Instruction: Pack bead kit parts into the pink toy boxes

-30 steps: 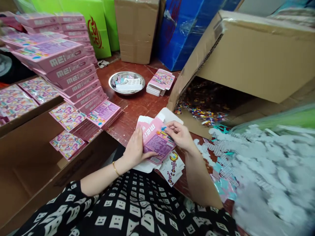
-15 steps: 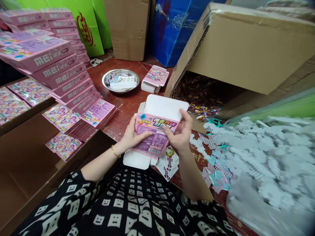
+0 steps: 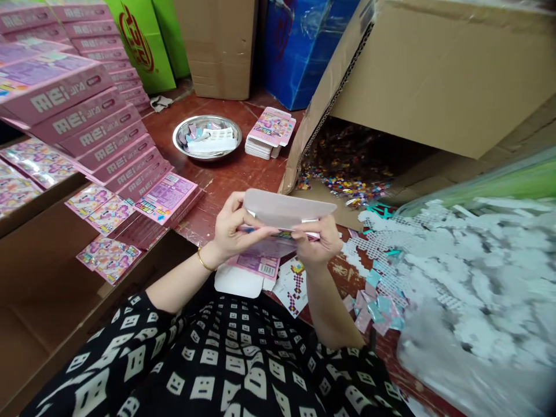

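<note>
Between my two hands is a pink and purple printed carton (image 3: 268, 265), its broad white flap (image 3: 289, 209) raised along the far edge. My left hand (image 3: 237, 229) pinches the carton's left side near the flap's fold, thumb across the top. My right hand (image 3: 319, 240) grips the right side of the same fold, with its thumb close to the left one. A second white flap (image 3: 238, 282) sticks out toward my lap. Below the right hand lies a white card (image 3: 292, 289) with a pixel-pattern picture. Whatever is inside the carton is hidden.
Left stand stacked pink boxes (image 3: 99, 124) and an open brown carton (image 3: 43, 301). Ahead are a metal bowl (image 3: 178, 139) of small packets and a pile of flat pink cartons (image 3: 271, 127). Right, a tipped cardboard box (image 3: 417, 87) spills colourful bits beside a plastic bag (image 3: 469, 301) of white pieces.
The carton has tilted so its printed face is mostly turned out of sight. Both hands have shifted to the flap's fold, and the flap now stands more edge-on.
</note>
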{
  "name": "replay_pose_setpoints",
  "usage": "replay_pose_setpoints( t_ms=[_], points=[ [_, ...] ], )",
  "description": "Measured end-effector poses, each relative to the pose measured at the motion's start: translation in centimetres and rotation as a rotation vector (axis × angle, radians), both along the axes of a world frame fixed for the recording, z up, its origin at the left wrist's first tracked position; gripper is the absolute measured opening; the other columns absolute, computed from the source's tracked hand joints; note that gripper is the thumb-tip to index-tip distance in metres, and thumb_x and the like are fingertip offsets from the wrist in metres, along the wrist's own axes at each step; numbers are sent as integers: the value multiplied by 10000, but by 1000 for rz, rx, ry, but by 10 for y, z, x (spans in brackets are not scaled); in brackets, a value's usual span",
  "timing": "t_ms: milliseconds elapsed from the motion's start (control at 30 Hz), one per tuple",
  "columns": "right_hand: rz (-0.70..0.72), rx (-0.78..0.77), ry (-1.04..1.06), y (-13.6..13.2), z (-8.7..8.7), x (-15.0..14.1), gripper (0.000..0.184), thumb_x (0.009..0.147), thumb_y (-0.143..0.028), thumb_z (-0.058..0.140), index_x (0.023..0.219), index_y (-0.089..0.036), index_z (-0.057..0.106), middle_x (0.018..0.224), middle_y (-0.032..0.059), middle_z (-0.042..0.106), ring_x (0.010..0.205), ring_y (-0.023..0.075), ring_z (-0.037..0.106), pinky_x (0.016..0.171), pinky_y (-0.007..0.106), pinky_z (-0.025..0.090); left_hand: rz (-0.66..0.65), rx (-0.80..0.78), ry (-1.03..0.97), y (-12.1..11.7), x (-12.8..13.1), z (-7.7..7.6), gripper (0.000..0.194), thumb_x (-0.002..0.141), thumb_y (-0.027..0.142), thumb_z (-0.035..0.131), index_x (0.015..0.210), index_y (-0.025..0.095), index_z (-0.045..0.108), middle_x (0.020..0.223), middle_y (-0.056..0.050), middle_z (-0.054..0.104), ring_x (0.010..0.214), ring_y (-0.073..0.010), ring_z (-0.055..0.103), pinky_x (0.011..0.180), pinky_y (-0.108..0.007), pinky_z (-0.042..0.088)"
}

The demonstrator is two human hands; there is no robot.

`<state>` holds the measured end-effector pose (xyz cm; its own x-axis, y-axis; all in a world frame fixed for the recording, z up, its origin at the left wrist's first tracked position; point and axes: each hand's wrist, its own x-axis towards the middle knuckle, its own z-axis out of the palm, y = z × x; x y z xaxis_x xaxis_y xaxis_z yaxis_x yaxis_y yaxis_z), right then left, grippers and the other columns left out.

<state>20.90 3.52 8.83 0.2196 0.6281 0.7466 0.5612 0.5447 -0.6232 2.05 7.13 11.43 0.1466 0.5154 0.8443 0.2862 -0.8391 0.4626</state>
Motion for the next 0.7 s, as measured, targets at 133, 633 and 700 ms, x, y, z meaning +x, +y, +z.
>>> replay_pose_setpoints(
  t_ms=[133, 633, 700],
  points=[
    [111, -68, 141, 14, -14, -14, 480, 880, -574, 612, 1223, -249, 522, 964, 59, 600, 836, 206, 629, 757, 346, 531, 68, -22, -33, 16, -3, -7, 477, 837, 524, 723, 584, 179, 511, 771, -11, 523, 726, -143, 556, 600, -276, 472],
    [422, 48, -158, 20, 2, -1, 328, 824, -404, 765, 984, -251, 523, 1167, 89, 694, 1124, 266, 675, 1021, 569, 505, -161, -42, 107, 27, -42, -27, 347, 864, 558, 674, 946, 222, 702, 1058, -74, 637, 984, -203, 651, 835, -388, 577],
    [464, -14, -221, 17, 15, -3, 281, 846, -329, 745, 1041, -230, 568, 1131, 92, 693, 1073, 239, 679, 961, 500, 547, -193, -65, 157, 23, -48, -23, 315, 900, 505, 650, 1018, 217, 700, 1107, -94, 683, 1021, -217, 670, 850, -401, 577]
  ],
)
